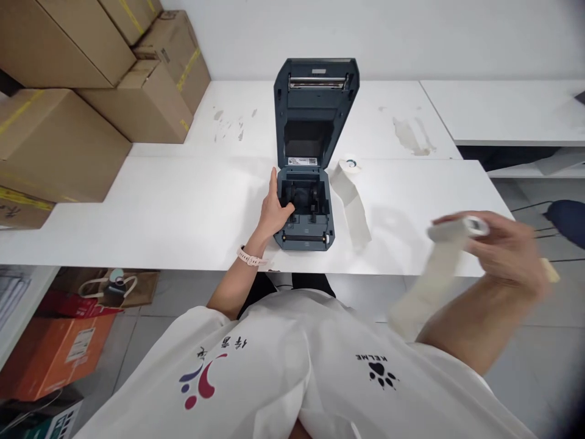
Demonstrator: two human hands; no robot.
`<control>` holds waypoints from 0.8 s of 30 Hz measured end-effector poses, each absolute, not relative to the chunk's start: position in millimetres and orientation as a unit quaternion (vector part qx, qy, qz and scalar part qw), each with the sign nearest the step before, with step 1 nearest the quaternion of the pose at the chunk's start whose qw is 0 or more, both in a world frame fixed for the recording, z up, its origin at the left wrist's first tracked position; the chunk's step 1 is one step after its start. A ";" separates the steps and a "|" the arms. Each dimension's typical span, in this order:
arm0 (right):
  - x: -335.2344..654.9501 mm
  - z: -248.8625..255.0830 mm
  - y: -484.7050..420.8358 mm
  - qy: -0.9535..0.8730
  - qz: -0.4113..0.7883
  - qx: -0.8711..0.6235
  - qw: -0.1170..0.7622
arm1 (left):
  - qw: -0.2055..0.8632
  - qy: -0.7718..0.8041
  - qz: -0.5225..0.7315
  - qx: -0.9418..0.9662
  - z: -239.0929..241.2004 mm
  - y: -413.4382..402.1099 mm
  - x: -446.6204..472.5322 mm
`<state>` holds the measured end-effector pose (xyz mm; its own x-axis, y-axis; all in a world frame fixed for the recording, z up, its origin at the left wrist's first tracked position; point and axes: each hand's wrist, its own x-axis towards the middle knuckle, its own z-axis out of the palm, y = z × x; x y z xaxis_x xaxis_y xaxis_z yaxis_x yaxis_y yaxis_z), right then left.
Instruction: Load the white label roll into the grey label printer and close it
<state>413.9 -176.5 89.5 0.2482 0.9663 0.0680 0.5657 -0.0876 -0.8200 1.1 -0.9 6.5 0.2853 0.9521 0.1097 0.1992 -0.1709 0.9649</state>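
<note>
A dark label printer [305, 210] stands on the white table with its lid [317, 110] raised and its roll compartment showing. My left hand [274, 210] clasps the printer's left wall, thumb over the inside and fingers along the outer side. Off to the right, above the table's front edge, my right hand [507, 250] grips a white label roll [450, 230] whose loose strip [423, 286] hangs down, blurred by motion. Another label roll [348, 166] sits right of the printer, a length of its paper [354, 210] unwound towards me.
Cardboard boxes [59, 143] are stacked on the table's left side. Peeled marks [411, 135] show on the tabletop [183, 207] near the back. Below on the left are an orange box [68, 353] and a paper bag [141, 289]. A white wall [365, 36] lies behind.
</note>
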 end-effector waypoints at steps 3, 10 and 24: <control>388.5 59.5 -147.0 -0.535 0.304 -0.716 0.330 | 0.461 0.440 0.405 0.656 2.2 1.1 0.9; 377.5 1.2 -54.5 -0.530 0.369 -0.669 0.368 | 0.448 0.485 0.396 0.637 -2.2 -2.1 0.6; 359.4 22.4 68.8 -0.594 0.450 -0.591 0.310 | 0.436 0.497 0.407 0.630 -3.8 -1.9 -1.1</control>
<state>359.4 68.8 22.4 -0.1107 0.9804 -0.1633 0.4233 -0.1022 -0.9002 -1.1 -1.9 -3.8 0.1741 0.9815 0.0801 0.2722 -0.1261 0.9539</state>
